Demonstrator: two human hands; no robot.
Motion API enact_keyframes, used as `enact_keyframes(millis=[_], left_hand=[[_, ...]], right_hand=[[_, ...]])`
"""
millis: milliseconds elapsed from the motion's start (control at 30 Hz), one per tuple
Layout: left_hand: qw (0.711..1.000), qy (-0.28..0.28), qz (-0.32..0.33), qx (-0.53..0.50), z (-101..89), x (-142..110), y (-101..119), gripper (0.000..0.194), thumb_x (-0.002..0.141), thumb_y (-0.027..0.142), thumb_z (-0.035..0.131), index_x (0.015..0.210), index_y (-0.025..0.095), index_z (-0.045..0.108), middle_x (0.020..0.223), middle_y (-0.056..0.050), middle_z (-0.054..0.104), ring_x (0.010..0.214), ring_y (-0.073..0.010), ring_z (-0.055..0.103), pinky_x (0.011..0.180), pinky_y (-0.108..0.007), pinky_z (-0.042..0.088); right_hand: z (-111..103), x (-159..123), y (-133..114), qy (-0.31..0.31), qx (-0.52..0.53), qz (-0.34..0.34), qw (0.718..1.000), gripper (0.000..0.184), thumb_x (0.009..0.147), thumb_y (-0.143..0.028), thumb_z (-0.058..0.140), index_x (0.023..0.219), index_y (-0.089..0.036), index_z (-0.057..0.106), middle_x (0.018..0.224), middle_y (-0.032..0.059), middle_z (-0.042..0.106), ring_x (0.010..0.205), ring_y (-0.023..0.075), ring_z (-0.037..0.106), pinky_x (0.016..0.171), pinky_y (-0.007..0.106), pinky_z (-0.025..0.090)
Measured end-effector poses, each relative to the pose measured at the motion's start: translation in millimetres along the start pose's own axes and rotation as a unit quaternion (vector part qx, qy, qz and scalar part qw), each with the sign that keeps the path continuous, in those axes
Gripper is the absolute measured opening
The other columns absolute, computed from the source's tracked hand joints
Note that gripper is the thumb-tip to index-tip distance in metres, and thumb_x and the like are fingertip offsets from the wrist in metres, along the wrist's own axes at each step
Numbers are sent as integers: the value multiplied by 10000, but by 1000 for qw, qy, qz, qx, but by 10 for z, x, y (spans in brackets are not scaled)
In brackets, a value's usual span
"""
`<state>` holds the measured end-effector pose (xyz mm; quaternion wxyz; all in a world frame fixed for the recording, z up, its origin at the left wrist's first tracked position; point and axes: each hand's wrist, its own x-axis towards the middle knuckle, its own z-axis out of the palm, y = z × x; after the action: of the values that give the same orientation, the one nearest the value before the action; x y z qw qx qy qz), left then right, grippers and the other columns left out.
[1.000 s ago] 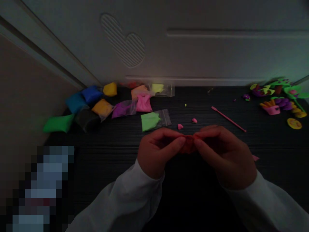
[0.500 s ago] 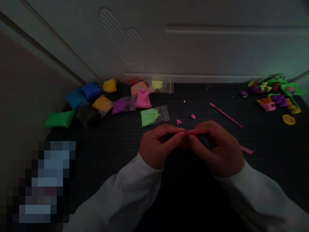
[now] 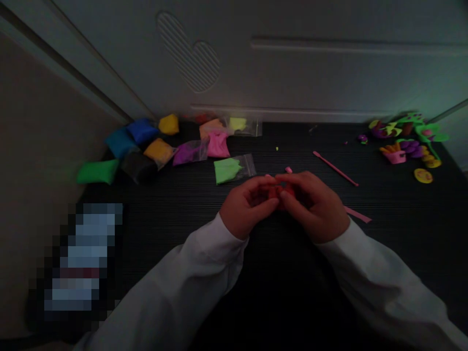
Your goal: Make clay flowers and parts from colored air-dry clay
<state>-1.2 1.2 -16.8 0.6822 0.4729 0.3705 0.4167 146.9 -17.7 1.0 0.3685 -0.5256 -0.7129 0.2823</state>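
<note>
My left hand point(image 3: 245, 209) and my right hand point(image 3: 314, 207) meet over the middle of a dark table point(image 3: 164, 209). Both pinch a small red piece of clay point(image 3: 278, 193) between thumbs and fingertips. Most of the clay is hidden by the fingers. A tiny pink clay bit point(image 3: 288, 169) lies just beyond the hands. White sleeves cover both forearms. The scene is very dim.
Several clay bags lie at the back left: green point(image 3: 97, 171), blue point(image 3: 142, 129), yellow point(image 3: 168, 124), purple point(image 3: 188, 152), pink point(image 3: 217, 145), light green point(image 3: 230, 169). A thin pink tool point(image 3: 334, 168) and a pink strip point(image 3: 357, 214) lie right. Finished clay figures point(image 3: 407, 139) stand far right. A white panel wall runs behind.
Both hands have drawn closer together and moved slightly away from me, still working the red clay. The view has shifted a little.
</note>
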Motion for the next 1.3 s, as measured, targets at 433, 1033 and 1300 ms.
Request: enact_keyframes(millis=[433,1033,1300], left_hand=[[997,51,63,15,28,-7,74,313,598,93,616,892,170,538,759,-10,629,716,-112,599,689,-226,469],[988,113,48,-90,41,32,-17,291,509,140,706,756,156,554,743,1,633,661,-116,607,651,-254,498],[986,148,68,-17,24,22,-24,167,563,195,679,718,147,640,761,-31,656,735,-146,604,732,-311,482]], right_hand=[[-31,14,12,-28,138,101,985,184,651,-303,617,792,-185,605,788,28,621,698,137,573,635,301,464],[77,13,-58,60,283,163,943,148,682,-276,591,808,-199,602,773,3,655,666,116,603,664,302,499],[72,7,-101,87,241,137,957,99,670,-236,600,756,-189,586,765,4,640,685,116,597,669,288,494]])
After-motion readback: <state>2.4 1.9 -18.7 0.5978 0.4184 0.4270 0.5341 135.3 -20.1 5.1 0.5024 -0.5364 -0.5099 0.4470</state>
